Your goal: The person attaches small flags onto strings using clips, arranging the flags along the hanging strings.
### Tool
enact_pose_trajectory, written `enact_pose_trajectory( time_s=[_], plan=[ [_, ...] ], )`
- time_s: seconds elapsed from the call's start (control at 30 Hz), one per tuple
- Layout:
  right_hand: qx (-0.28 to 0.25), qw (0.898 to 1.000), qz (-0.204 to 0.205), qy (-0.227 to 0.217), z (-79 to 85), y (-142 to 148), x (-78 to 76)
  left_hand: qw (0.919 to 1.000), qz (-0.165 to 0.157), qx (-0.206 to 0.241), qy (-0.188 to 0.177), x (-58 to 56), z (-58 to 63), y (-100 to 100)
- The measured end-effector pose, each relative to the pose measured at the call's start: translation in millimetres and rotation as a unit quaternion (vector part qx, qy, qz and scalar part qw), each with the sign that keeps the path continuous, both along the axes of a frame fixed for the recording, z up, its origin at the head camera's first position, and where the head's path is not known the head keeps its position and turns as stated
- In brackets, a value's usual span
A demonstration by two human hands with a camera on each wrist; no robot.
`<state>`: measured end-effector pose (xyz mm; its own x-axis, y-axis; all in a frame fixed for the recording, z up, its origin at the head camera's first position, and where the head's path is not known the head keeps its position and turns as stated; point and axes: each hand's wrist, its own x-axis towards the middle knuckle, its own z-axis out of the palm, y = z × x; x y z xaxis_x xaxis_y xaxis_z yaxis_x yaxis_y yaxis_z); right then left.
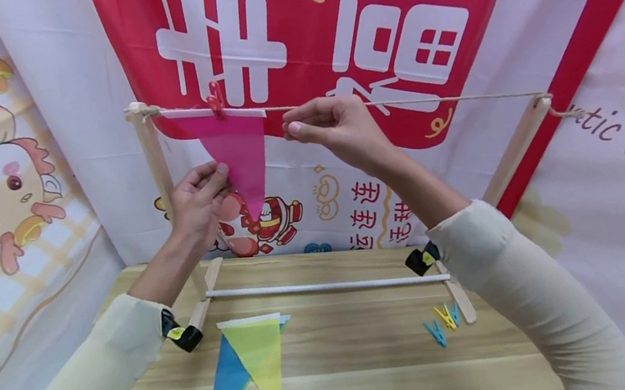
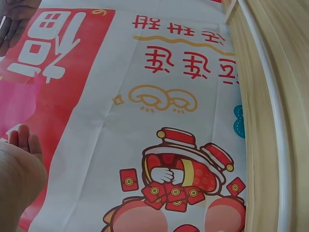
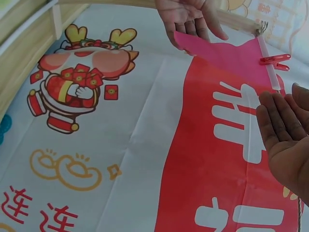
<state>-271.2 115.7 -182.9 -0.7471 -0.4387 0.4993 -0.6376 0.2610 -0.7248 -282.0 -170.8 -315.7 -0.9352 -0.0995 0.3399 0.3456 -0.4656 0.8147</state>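
Observation:
A pink triangular pennant point(image 1: 243, 151) hangs point down from a string point(image 1: 453, 99), a red clothespin point(image 1: 216, 100) clipped over its white top edge. My left hand point(image 1: 198, 199) is at the pennant's left side, fingers loosely bent; whether they touch it I cannot tell. In the right wrist view that left hand point(image 3: 188, 21) is beside the pennant's lower end. My right hand point(image 1: 339, 130) is at the string, just right of the pennant, with fingers extended close together. The right wrist view shows these right-hand fingers point(image 3: 277, 118) near the pennant's top corner, apparently pinching nothing.
Wooden posts point(image 1: 152, 156) hold the string at both ends, above a white crossbar point(image 1: 329, 286). On the wooden table point(image 1: 371, 383) lie a yellow-green pennant point(image 1: 258, 351), a blue pennant point(image 1: 223, 375), and blue point(image 1: 436, 334) and yellow clothespins point(image 1: 445, 317). A printed cloth hangs behind.

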Motion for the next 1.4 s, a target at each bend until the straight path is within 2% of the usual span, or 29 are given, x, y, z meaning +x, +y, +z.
enact_pose_trajectory(
  time_s=[0.17,0.33,0.73,1.13,1.4],
  plan=[
    [-0.001,1.0,-0.005,-0.001,-9.9,7,-0.2,0.9998,-0.015,0.011,0.003,-0.3,-4.1,0],
    [-0.004,1.0,-0.002,-0.011,-18.5,13,-0.4,0.9998,-0.017,0.011,0.004,-0.8,-7.9,-2],
    [-0.007,0.999,-0.005,-0.031,-35.7,28,-0.5,0.9996,-0.011,-0.024,-0.008,0.6,-15.1,-3],
    [0.004,0.997,-0.028,-0.069,-51.1,44,0.1,0.9989,-0.025,-0.038,-0.007,0.8,-21.7,-1],
    [0.002,0.996,-0.022,-0.082,-64.5,56,-1.4,0.9966,-0.026,-0.072,-0.032,0.0,-29.3,-3]
  ],
)
